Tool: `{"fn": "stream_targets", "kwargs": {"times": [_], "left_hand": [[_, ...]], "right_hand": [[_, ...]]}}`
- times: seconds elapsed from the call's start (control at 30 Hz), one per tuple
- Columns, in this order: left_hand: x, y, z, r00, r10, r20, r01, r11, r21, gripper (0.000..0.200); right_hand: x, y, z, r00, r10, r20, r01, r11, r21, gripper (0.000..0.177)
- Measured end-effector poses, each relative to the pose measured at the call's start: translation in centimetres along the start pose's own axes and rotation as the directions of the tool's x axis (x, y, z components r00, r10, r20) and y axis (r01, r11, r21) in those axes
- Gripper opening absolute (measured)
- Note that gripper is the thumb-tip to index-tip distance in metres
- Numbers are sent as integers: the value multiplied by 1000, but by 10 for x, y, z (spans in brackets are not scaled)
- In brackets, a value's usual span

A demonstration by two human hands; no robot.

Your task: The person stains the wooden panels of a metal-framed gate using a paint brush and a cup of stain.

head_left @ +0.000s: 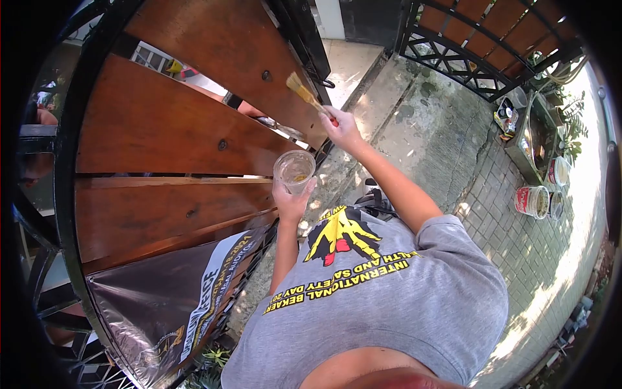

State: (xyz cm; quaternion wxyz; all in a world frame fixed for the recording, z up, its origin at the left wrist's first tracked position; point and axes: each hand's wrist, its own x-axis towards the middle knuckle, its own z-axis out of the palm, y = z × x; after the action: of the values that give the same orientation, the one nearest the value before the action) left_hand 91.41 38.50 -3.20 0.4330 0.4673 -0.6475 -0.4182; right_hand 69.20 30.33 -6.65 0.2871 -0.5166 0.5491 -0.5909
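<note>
While the fingers of the right hand close around the red-ended handle of a brush, its pale bristles lie against a brown plank of the wooden gate. The left hand grips a clear cup from below, just beside the planks. A dark banner hangs lower on the gate, and paint cans stand well apart on the paving.

Hard daylight, sun from the right. Paving at right is blown out, with glare near the edge. Wooden gate at left sits in even shade, grain sharp. Glints on the clear cup; brush bristles lit, sharp. Heavy fisheye: black vignette, bent edges, soft corners.
</note>
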Motion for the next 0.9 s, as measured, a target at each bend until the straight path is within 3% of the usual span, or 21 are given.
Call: {"fn": "stream_targets", "kwargs": {"times": [0.13,0.23,0.43,0.63,0.73,0.9], "left_hand": [[1,2,-2,1000,0,-4,-1,1000,-29,68],[-5,-6,-6,1000,5,-8,-5,1000,-2,68],[-8,-7,-9,999,-26,-25,26,1000,10,66],[-3,-7,-8,1000,13,-6,-13,999,47,64],[-4,-5,-7,1000,11,6,-11,999,40,64],[-3,-4,-5,999,11,36,-12,999,30,66]], "right_hand": [[-29,97,8,992,112,61,-98,975,-199,25],[-44,135,-2,873,425,237,-284,840,-462,29],[-58,88,-23,818,511,265,-469,858,-207,33],[-82,81,-41,811,527,252,-506,850,-149,34],[-93,87,-47,746,610,266,-590,791,-162,36],[-100,84,-54,768,609,200,-591,793,-145,38]]}}
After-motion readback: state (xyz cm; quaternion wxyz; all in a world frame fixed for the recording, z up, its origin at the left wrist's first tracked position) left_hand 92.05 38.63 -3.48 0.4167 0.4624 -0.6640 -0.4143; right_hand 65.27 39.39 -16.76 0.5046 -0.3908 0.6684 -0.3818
